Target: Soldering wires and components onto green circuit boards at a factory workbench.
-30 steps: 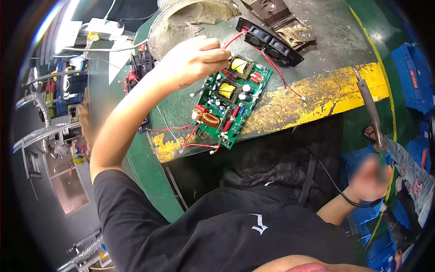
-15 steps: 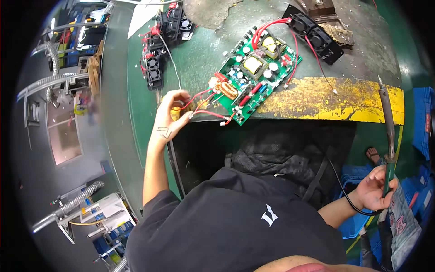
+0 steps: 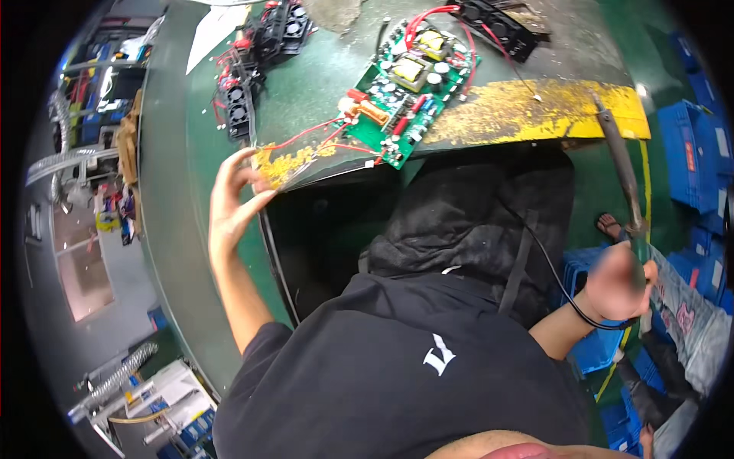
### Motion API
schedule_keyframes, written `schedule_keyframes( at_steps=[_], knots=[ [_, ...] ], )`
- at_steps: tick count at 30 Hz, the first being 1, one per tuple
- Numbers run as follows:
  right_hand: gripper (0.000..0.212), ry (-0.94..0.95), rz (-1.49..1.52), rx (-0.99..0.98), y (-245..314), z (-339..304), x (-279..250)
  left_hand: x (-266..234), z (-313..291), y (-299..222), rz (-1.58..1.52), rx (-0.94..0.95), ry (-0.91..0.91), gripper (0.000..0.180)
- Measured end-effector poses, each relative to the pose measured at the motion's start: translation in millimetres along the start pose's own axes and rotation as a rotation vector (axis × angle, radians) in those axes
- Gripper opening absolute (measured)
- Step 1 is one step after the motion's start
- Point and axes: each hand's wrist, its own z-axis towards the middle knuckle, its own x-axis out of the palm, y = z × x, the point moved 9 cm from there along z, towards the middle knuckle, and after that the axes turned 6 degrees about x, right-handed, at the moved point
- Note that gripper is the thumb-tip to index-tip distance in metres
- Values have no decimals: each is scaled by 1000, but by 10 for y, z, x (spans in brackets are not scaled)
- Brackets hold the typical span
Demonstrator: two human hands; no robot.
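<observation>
My left hand (image 3: 235, 203) is at the bench's front edge, left of the red wires. Its thumb and curled fingers are apart, and I see nothing between them. Red wires (image 3: 306, 136) run toward it from a green circuit board (image 3: 420, 111) carrying a copper coil, yellow transformers and capacitors. At the far right, off the bench edge, my right hand (image 3: 618, 287) is closed on the green handle of a soldering iron (image 3: 623, 164). The iron points up, its tip by the yellow strip's right end. A blur covers part of that hand.
Black fan units (image 3: 238, 111) with red wires lie left of the board; another double-fan unit (image 3: 501, 29) lies at the back right. Worn yellow paint (image 3: 527, 111) marks the bench edge. Blue crates (image 3: 692, 153) stand at right, near another person's legs (image 3: 684, 306).
My left hand has drawn left, away from the red wire ends, and its fingers have spread. The right hand still grips the soldering iron. The whole view has shifted.
</observation>
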Motion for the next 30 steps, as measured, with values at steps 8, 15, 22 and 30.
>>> schedule_keyframes(
  at_steps=[8,15,22,30],
  knots=[
    [42,-79,-101,17,-116,10,56,-487,-424,-834,207,316,-551,18],
    [40,-47,-128,49,-264,338,-38,1614,324,-2215,192,844,-221,27],
    [36,-28,-92,149,-382,612,-109,2434,1136,-1698,205,741,-107,29],
    [35,-24,-101,275,-659,827,-266,2516,1306,-1600,264,694,-85,33]
  ],
)
